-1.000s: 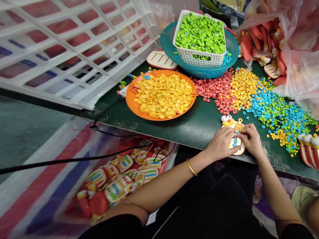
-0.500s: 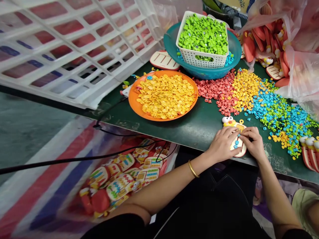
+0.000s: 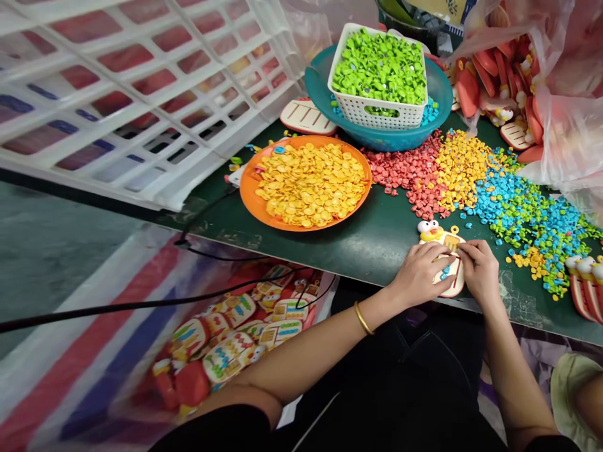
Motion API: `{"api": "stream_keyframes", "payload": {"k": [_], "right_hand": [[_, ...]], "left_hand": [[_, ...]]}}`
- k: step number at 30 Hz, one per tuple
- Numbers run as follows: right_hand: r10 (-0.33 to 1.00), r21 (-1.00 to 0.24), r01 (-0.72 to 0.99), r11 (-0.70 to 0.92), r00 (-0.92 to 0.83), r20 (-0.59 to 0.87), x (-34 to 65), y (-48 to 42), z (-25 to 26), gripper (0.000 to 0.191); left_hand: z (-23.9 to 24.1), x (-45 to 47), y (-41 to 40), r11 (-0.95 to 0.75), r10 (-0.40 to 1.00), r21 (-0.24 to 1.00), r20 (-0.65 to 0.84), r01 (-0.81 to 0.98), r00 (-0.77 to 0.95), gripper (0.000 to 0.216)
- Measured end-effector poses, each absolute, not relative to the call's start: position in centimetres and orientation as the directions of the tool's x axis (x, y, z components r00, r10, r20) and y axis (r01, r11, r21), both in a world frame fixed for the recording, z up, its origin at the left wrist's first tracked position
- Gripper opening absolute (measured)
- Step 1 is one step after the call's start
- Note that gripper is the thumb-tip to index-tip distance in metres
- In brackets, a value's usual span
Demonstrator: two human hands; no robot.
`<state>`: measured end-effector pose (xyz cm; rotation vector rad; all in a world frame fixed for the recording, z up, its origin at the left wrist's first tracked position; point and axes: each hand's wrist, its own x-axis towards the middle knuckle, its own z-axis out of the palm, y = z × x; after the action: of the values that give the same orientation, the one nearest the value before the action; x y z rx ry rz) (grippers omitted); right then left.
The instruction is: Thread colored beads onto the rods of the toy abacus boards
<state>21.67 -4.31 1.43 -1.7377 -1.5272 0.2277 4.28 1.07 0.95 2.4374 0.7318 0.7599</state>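
A cream toy board (image 3: 455, 284) with a red edge and a yellow-billed, big-eyed bird head (image 3: 429, 231) lies at the table's front edge. Blue beads (image 3: 445, 272) sit in one of its slots, and a yellow panel (image 3: 451, 243) is at its top. Across the board's left side lies my left hand (image 3: 421, 271), fingers bent and thumb near the lower beads, gripping it. My right hand (image 3: 479, 271) is at the right side, thumb and fingertips pinched together over the slots. Whatever is between those fingertips is hidden.
Red beads (image 3: 414, 179), yellow beads (image 3: 459, 166) and blue and green beads (image 3: 527, 213) spread behind my hands. An orange plate (image 3: 249, 204) holds yellow pieces. Behind it, a white basket (image 3: 384, 112) of green pieces stands in a blue basin (image 3: 320, 81). A white crate (image 3: 179, 94) leans left.
My right fingertips have shifted slightly up and right, close to the yellow panel. My left fingers and thumb have moved a little, and the blue beads are now partly covered.
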Motion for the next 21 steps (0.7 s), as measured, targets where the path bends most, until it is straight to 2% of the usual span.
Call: {"api": "stream_keyframes", "payload": {"k": [6, 10, 14, 15, 17, 19, 21], "right_hand": [[0.939, -0.662, 0.739, 0.126, 0.127, 0.320, 21.8, -5.5, 1.4, 0.022], [0.938, -0.654, 0.745, 0.128, 0.122, 0.323, 20.6, -4.7, 1.5, 0.023], [0.969, -0.791, 0.597, 0.132, 0.089, 0.228, 21.3, -3.4, 1.8, 0.021], [0.968, -0.819, 0.564, 0.104, 0.130, 0.213, 22.2, -3.4, 1.9, 0.021], [0.904, -0.810, 0.587, 0.004, 0.344, 0.253, 24.7, -3.5, 2.0, 0.024], [0.759, -0.714, 0.680, -0.170, 0.553, 0.345, 27.6, -3.7, 2.2, 0.029], [0.696, -0.580, 0.749, -0.319, 0.601, 0.393, 30.0, -3.6, 2.5, 0.032]], "left_hand": [[0.9, 4.2, 1.2, -0.722, 0.629, 0.607, 0.374, 0.333, 0.682, 0.027], [0.8, 4.3, 1.2, -0.735, 0.613, 0.601, 0.393, 0.312, 0.685, 0.039], [0.1, 4.2, 1.4, -0.713, 0.634, 0.635, 0.400, 0.299, 0.662, 0.043], [0.3, 4.1, 1.5, -0.714, 0.633, 0.639, 0.412, 0.287, 0.655, 0.043], [1.9, 3.8, 1.7, -0.721, 0.630, 0.640, 0.447, 0.264, 0.635, 0.041], [5.5, 3.3, 1.8, -0.727, 0.625, 0.644, 0.480, 0.237, 0.615, 0.031], [10.5, 2.7, 1.2, -0.750, 0.565, 0.643, 0.502, 0.154, 0.654, 0.021]]}}
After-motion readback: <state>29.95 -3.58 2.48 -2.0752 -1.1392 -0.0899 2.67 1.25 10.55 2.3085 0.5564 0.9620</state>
